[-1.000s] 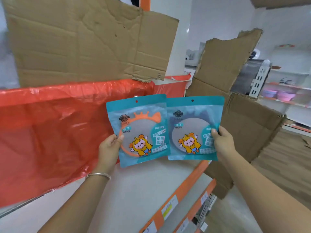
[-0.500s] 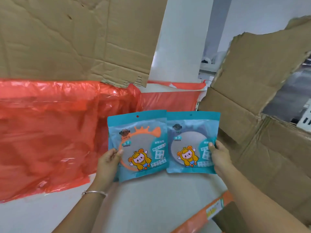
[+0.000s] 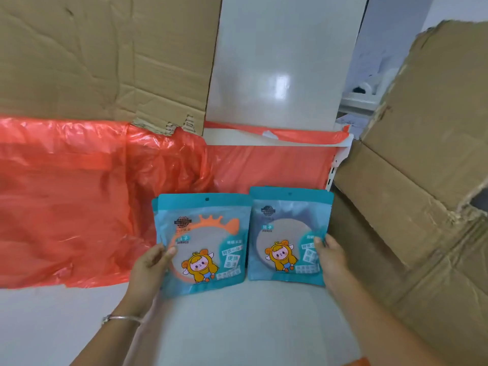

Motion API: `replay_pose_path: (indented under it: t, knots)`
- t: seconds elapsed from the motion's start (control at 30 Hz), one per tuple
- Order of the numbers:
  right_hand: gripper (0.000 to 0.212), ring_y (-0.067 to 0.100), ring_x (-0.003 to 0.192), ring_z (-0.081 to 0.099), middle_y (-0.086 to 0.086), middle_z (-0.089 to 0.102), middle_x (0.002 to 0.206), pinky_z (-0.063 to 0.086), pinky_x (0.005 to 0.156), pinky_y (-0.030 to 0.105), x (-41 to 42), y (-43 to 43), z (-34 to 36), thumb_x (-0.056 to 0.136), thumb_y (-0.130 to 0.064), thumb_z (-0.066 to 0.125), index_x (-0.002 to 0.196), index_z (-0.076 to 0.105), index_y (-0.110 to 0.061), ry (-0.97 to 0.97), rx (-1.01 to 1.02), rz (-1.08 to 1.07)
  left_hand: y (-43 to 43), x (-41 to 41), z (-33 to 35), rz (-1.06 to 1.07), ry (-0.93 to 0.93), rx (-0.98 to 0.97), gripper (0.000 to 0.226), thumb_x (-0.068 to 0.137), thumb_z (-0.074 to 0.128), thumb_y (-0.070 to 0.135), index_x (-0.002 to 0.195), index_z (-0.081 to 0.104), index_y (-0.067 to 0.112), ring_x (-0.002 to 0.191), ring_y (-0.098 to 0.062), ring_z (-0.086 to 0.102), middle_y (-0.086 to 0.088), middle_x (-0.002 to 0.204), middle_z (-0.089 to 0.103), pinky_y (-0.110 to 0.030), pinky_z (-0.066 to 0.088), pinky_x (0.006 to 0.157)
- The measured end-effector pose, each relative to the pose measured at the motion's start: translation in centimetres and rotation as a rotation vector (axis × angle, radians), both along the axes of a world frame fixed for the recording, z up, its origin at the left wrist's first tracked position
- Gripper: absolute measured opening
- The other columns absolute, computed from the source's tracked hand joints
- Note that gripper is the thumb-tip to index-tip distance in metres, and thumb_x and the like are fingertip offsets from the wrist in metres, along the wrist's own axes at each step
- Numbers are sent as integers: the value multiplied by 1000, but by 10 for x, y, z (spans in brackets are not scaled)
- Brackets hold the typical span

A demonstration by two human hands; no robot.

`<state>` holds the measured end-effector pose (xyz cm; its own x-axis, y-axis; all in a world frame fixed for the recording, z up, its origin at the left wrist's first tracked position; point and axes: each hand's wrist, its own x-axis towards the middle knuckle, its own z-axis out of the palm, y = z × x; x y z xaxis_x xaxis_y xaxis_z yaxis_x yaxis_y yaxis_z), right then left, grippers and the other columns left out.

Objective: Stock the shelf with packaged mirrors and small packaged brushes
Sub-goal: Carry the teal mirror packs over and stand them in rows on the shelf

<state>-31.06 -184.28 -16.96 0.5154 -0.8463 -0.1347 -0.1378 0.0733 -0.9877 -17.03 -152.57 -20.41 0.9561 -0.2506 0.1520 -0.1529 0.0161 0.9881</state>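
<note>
Two teal packaged mirrors stand side by side on the white shelf (image 3: pixel 237 326), each with a yellow cartoon figure on the front. My left hand (image 3: pixel 150 268) grips the left edge of the orange-rimmed mirror pack (image 3: pixel 206 241), behind which a second pack's edge seems to show. My right hand (image 3: pixel 331 257) holds the right edge of the grey-disc mirror pack (image 3: pixel 285 233). Both packs lean upright near the shelf's back, their bottom edges at or just above the shelf surface. No brushes are visible.
Orange plastic sheeting (image 3: pixel 66 196) drapes over the shelf's back and left side. A torn cardboard sheet (image 3: pixel 100 56) hangs above it. A large cardboard box (image 3: pixel 417 180) crowds the right side. A white back panel (image 3: pixel 280 62) rises behind.
Both hands carried the two mirror packs forward and down, from mid-air in front of the shelf to its back part. My view moved closer and tilted down.
</note>
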Motion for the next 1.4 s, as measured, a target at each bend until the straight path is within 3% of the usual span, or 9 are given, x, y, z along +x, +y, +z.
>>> replay_pose_path:
  t: [0.23,0.43,0.53,0.7,0.87,1.0,1.13,1.27,1.4]
  knots:
    - [29,26,86,67,7,64,103,58,74,42,23,-1,-24,96,-23,53,124,55,-20,70,36,1,1,-9,-7,123,27,-57,14,91,56,9,82,63,0,53,2,55,-4,71,64,-9,46,51]
    - [44,26,102,61,6,39,132,57,81,42,24,7,-24,90,-20,62,131,45,-19,131,-203,-141,-2,-8,-5,187,-48,56,9,91,58,14,86,66,16,79,-27,67,-2,84,71,-37,55,66]
    - [37,25,107,57,6,38,131,57,84,44,25,29,-19,89,-10,61,123,51,-17,90,-435,-203,-6,-8,-4,272,-83,158,27,91,58,28,112,60,11,97,-28,61,-2,104,60,-42,55,76]
    - [28,18,106,55,6,56,118,44,83,21,45,97,-18,97,-9,44,121,59,-10,80,-506,327,-6,15,-28,230,-129,181,44,93,34,55,125,54,32,112,-26,55,-2,118,60,-54,49,91]
    - [31,14,95,62,6,60,115,51,62,18,69,132,-28,102,-27,34,122,52,-14,245,-353,454,-18,0,0,301,-95,166,36,101,35,21,132,53,18,106,-22,48,-9,112,55,-33,39,91]
    - [31,14,98,62,1,62,113,56,84,38,71,131,-28,102,-28,32,122,54,-18,292,-373,428,-16,13,-17,291,-100,144,43,96,34,50,129,54,32,104,-26,57,-5,109,61,-51,49,89]
    - [27,12,99,61,2,60,120,56,74,26,66,130,-29,100,-19,41,123,54,-17,202,-355,421,-9,21,-33,290,-43,181,64,85,25,73,137,42,40,119,-25,53,0,127,59,-52,45,98]
    - [34,13,106,51,-3,41,124,46,58,13,47,143,-33,93,-6,52,125,51,-17,6,-344,209,4,-4,2,319,3,175,56,98,33,45,147,32,16,138,-21,32,-6,149,37,-37,24,115]
    - [35,14,107,48,-3,37,118,49,64,17,36,175,-34,92,3,49,118,51,-20,-8,-322,290,37,-15,5,355,45,159,49,100,39,28,146,32,11,140,-18,29,-4,151,33,-30,20,113]
